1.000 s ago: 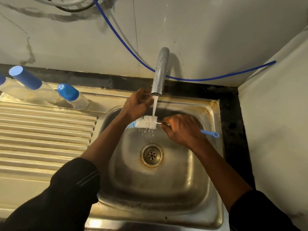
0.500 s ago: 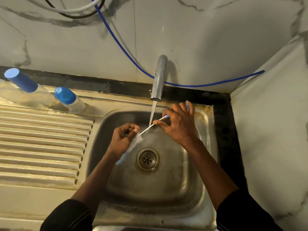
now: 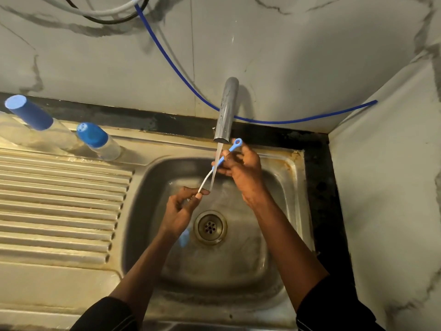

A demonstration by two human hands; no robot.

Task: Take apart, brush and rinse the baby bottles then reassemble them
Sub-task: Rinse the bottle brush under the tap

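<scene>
Fingers (image 3: 202, 192) of the left hand (image 3: 181, 211): thumb and forefinger pinched narrow on the white end of a thin brush (image 3: 204, 180), the other fingers curled under. Right hand (image 3: 243, 173) sits higher, just below the tap mouth, its fingertips (image 3: 224, 172) closed on the brush's blue handle, with the handle's loop poking up past them. The brush hangs bowed between the two hands, over the basin. Wall (image 3: 262, 44): pale, marbled, with a corner at right. Sink (image 3: 274, 235): steel, with brown staining along the rim. Both forearms reach into it, dark sleeves at the bottom edge. Drainboard (image 3: 59, 211): ribbed, left of the basin. Blue hose (image 3: 181, 75) sags across the wall behind the tap. Tap (image 3: 226, 111): grey and running. Its stream (image 3: 218, 151) falls across the brush between the hands. Tall bottle (image 3: 31, 113), dark blue cap on, stands far left on the ledge behind the drainboard. Short bottle (image 3: 95, 137), lighter blue cap on, stands near it on the basin side. Both are well apart from the hands. Drain (image 3: 210, 226) lies just right of the left wrist. Small blurred blue piece (image 3: 185, 237) shows under that wrist; cannot tell what it is or whether the hand holds it.
</scene>
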